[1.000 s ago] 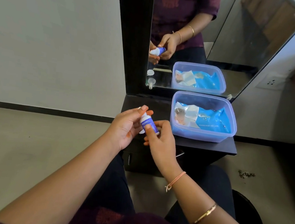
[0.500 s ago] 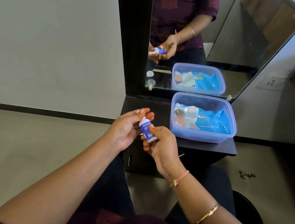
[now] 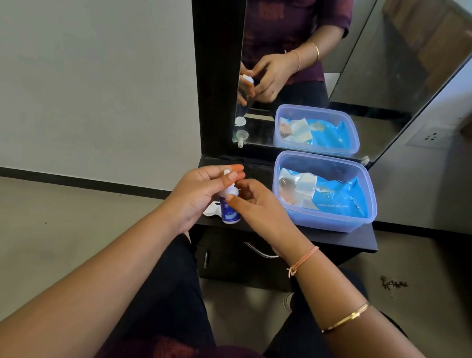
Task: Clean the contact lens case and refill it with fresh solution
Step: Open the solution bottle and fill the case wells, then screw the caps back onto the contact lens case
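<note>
Lowered from mid-air, the solution bottle (image 3: pixel 229 209) now stands on the counter (image 3: pixel 340 237) beside the white lens case (image 3: pixel 211 210). Left hand (image 3: pixel 194 194) fingers pinch its cap; right hand (image 3: pixel 258 208), loosely curled, steadies the body. Twisting while bracing should avoid tipping.

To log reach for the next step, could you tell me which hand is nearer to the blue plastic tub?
Right. The right hand sits just left of the blue tub, apart from it; the left hand lies farther left, beyond the solution bottle.
</note>
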